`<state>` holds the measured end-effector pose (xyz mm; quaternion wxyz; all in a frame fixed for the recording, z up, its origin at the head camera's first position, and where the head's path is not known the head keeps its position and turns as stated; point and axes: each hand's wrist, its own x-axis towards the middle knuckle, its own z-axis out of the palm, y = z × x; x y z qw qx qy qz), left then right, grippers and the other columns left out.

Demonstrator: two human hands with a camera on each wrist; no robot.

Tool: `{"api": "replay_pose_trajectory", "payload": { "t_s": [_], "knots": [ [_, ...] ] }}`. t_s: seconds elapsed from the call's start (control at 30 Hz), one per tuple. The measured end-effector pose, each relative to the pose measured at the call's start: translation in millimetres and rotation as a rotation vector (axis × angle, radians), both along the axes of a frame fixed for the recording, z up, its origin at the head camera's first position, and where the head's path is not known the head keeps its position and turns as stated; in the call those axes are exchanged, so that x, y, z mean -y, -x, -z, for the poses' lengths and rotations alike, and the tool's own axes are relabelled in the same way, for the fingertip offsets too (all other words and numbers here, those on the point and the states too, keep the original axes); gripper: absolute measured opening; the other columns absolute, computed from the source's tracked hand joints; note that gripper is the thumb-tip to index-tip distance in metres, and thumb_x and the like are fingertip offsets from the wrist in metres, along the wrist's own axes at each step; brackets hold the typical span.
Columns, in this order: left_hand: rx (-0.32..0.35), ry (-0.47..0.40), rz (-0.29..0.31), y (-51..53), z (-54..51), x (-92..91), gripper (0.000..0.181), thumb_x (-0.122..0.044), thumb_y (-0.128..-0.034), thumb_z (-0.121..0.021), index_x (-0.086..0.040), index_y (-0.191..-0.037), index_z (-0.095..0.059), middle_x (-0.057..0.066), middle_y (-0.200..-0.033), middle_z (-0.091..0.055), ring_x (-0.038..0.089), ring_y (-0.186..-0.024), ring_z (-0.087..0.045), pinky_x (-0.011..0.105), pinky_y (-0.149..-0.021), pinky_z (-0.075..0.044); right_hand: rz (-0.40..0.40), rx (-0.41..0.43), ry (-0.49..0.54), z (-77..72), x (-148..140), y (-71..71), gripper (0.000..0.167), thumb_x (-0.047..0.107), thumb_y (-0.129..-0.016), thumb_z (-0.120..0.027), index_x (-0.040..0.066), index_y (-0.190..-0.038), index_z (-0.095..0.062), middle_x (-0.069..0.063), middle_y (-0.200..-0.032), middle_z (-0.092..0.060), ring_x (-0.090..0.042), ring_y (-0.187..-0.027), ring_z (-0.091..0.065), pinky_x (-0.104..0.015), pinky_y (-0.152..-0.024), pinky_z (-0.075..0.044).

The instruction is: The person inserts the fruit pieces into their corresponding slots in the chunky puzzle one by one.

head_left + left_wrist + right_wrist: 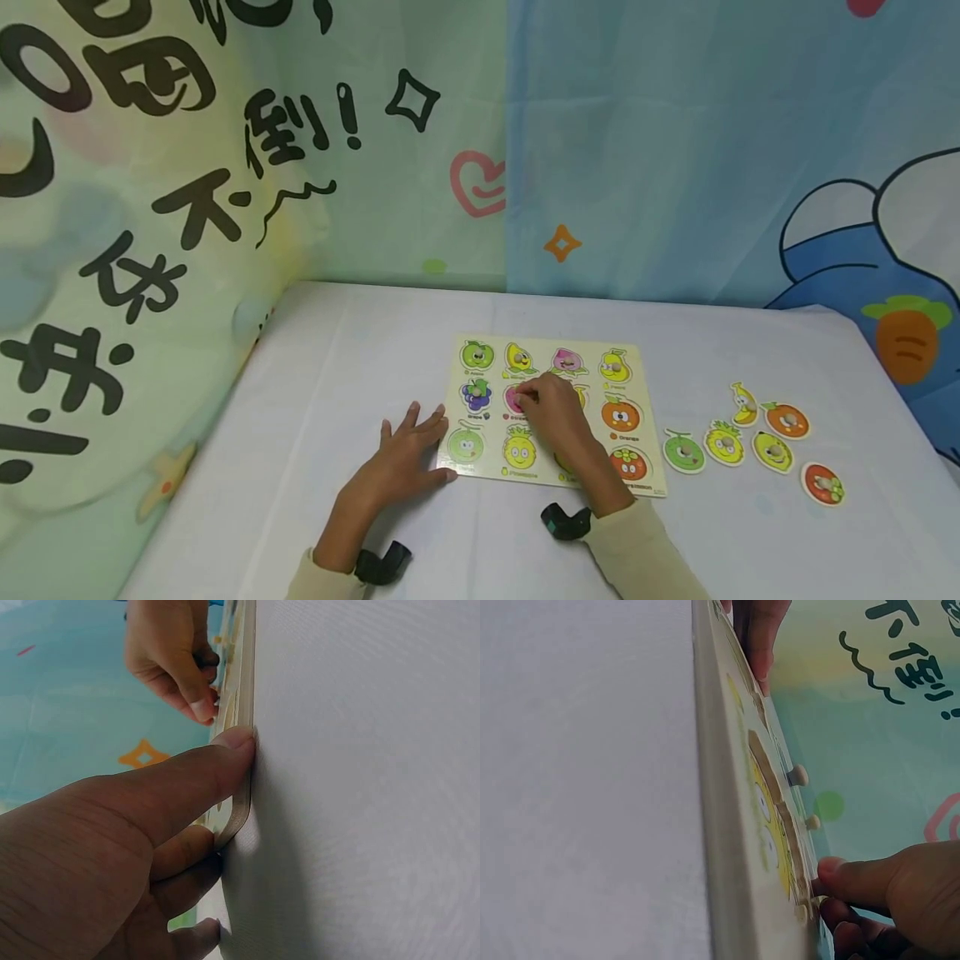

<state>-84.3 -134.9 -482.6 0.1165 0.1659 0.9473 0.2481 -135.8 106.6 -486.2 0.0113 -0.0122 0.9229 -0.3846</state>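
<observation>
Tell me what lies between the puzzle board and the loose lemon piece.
Two loose pieces show in the head view: the green melon piece, nearer the board, then the pineapple piece.

A table [360, 358] under a smooth white cloth runs back to printed fabric hangings. The left hanging [225, 300], pale yellow and green, carries large black characters [198, 204], with an orange starfish shape [167, 479] low down. Along the back, a greenish stretch bears a pink heart [477, 187] and meets a blue panel [660, 108] at a vertical edge, near which sits an orange four-pointed star [562, 243]. At right, a black-outlined blue-and-white figure shows an orange carrot [906, 346]. The light is soft.
</observation>
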Motion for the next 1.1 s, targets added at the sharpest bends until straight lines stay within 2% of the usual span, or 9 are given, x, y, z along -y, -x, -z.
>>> {"api": "replay_pose_trajectory", "payload": {
  "t_s": [0.37, 0.53, 0.8, 1.1],
  "knots": [
    [-0.009, -0.001, -0.008, -0.3, -1.8, -0.8, 0.073, -0.030, -0.0783, -0.082, -0.007, -0.141, -0.052, 0.003, -0.152, -0.039, 0.037, -0.145, -0.015, 0.070, -0.107, -0.009, -0.066, -0.007, -0.049, -7.9, -10, 5.4, 0.019, 0.015, -0.093, -0.067, 0.008, -0.110, -0.074, -0.006, -0.106, -0.068, -0.018, -0.088, -0.058, -0.034, -0.079, -0.048],
    [-0.006, -0.006, -0.005, -0.4, -1.6, -0.7, 0.073, -0.030, -0.0780, -0.082, -0.007, -0.140, -0.052, 0.003, -0.151, -0.039, 0.037, -0.145, -0.015, 0.070, -0.107, -0.009, -0.089, 0.002, -0.052, -7.3, -15, 4.9, 0.017, 0.014, -0.093, -0.066, 0.008, -0.107, -0.075, -0.006, -0.106, -0.068, -0.018, -0.087, -0.058, -0.033, -0.078, -0.047],
    [-0.008, -0.004, -0.003, -1.3, 0.4, -0.8, 0.073, -0.031, -0.0778, -0.082, -0.007, -0.140, -0.053, 0.003, -0.152, -0.039, 0.037, -0.145, -0.015, 0.070, -0.107, -0.008, -0.069, 0.015, -0.012, -9.1, -20, 2.1, 0.019, 0.018, -0.095, -0.063, 0.011, -0.108, -0.074, -0.003, -0.101, -0.069, -0.014, -0.077, -0.058, -0.031, -0.069, -0.047],
    [-0.008, 0.006, -0.008, -1.3, 1.2, -0.9, 0.073, -0.031, -0.0778, -0.082, -0.008, -0.141, -0.052, 0.002, -0.152, -0.038, 0.036, -0.145, -0.015, 0.070, -0.107, -0.009, -0.073, -0.101, 0.021, -8.9, -37, 2.2, 0.018, 0.011, -0.095, -0.063, 0.009, -0.109, -0.074, -0.004, -0.102, -0.069, -0.016, -0.077, -0.055, -0.031, -0.067, -0.046]
  ]
}}
